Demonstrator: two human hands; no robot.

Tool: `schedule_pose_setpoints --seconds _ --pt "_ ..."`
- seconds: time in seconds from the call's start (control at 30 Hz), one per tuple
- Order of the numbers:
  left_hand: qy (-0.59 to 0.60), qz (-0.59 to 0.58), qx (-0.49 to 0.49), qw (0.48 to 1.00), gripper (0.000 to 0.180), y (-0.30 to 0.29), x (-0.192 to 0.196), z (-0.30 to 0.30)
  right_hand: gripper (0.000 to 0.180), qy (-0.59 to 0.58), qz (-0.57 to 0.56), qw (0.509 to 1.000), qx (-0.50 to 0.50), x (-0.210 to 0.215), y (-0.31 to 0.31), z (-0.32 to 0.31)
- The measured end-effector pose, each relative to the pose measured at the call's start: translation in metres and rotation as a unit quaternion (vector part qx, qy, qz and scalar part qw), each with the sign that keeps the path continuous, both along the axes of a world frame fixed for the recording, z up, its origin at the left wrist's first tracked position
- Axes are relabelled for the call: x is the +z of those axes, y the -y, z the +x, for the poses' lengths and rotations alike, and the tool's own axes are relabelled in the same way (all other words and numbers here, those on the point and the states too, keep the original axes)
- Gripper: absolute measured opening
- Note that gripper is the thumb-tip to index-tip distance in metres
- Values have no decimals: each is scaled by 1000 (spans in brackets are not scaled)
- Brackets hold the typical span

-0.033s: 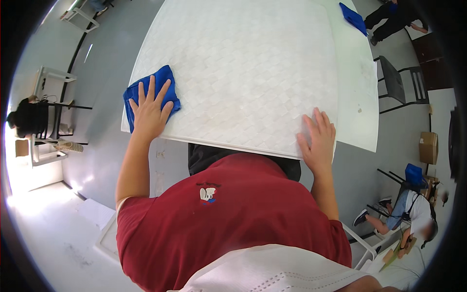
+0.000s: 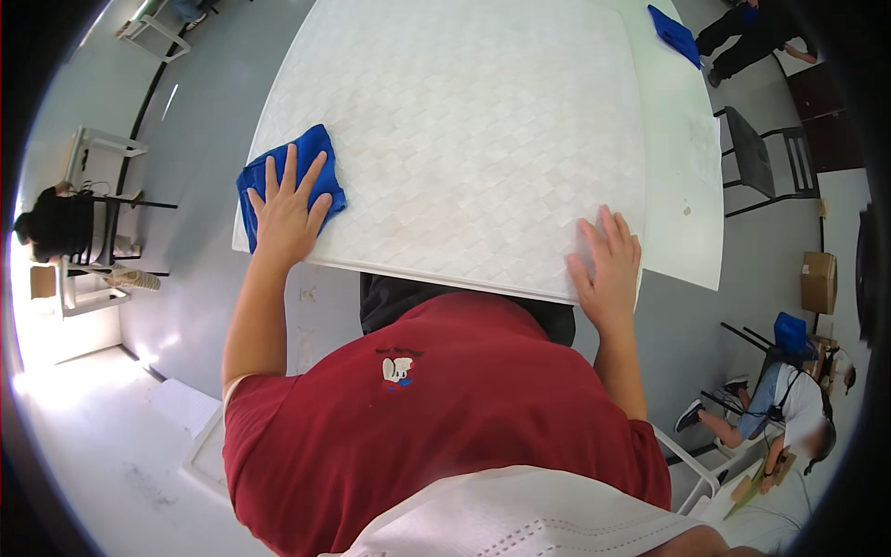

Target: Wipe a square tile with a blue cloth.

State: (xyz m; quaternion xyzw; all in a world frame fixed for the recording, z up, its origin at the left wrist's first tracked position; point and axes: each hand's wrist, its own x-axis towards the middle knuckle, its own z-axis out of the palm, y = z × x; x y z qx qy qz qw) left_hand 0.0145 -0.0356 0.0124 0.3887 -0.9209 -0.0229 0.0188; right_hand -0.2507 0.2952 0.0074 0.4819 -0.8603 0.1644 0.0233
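A large white table (image 2: pixel 483 121) with a faint quilted, diamond-patterned top fills the upper middle of the view, its near edge running from about 9 o'clock to 4 o'clock in front of the person's red shirt (image 2: pixel 436 418). A plainer white strip of the table surface lies along its right side, toward 2 o'clock.

On the near left corner of the table, at roughly 10 o'clock, lies a crumpled blue cloth (image 2: pixel 311 162). The left hand (image 2: pixel 286 215) rests palm-down on top of it, fingers (image 2: pixel 290 172) spread wide and straight, pressing the cloth flat against the tabletop rather than gripping it; the hand is not closed around anything. The cloth shows beyond the fingertips and on both sides of the hand, and its left edge sits at the table's rim.

At about 4 o'clock the right hand (image 2: pixel 608 269) lies flat on the bare tabletop at the near edge, fingers (image 2: pixel 614 232) extended and slightly apart, thumb out to the left, holding nothing. The two hands are well apart, with the table's near edge between them.

A second blue cloth (image 2: pixel 675 35) lies on the far right corner of the table at 1 o'clock. A dark chair (image 2: pixel 766 158) stands just beside the table's right side at 3 o'clock.
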Motion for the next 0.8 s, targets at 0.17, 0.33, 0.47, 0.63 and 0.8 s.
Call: schedule_pose_setpoints --seconds 0.17,0.33,0.47,0.63,0.8 --pt "-3 14 -1 1000 52 8 2 1 45 11 -10 1000 0 -3 0 0" --pt "-1 22 34 999 53 37 2 -11 45 5 -11 1000 1 -3 -1 0" --pt "7 15 21 1000 52 69 -5 -21 45 3 -7 1000 -2 -2 -1 1" --pt "23 3 24 999 53 88 -9 -36 45 0 -3 1000 -4 -2 0 1" --pt "20 -5 22 1000 52 89 -10 -39 45 -10 -11 1000 -6 -3 0 1"
